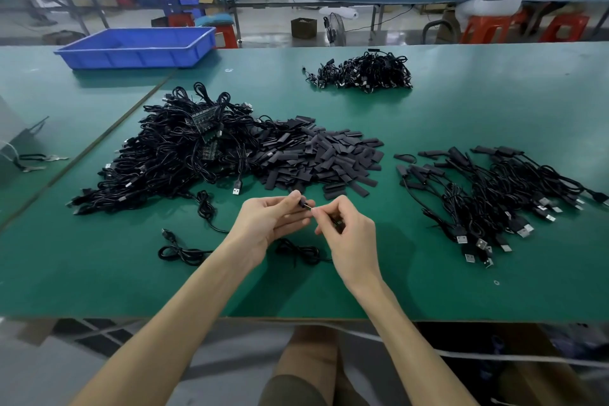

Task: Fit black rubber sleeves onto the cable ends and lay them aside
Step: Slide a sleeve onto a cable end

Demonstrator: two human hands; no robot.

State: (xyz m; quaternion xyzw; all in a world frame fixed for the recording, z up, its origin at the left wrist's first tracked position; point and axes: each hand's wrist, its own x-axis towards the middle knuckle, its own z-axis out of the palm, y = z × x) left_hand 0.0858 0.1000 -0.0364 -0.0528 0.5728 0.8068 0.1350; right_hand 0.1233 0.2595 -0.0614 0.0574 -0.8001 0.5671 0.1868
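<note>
We pinch small black cable end (pixel 304 204) in left hand (pixel 273 221); right hand (pixel 349 231) grips dark piece, likely flat black rubber sleeve, touching it, to align. Sleeve heap (pixel 323 158) near ahead; finished cables (pixel 494 194) aside right.

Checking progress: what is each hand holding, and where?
Left hand pinches a sleeve by its end; right hand pinches the cable near its tip.
</note>
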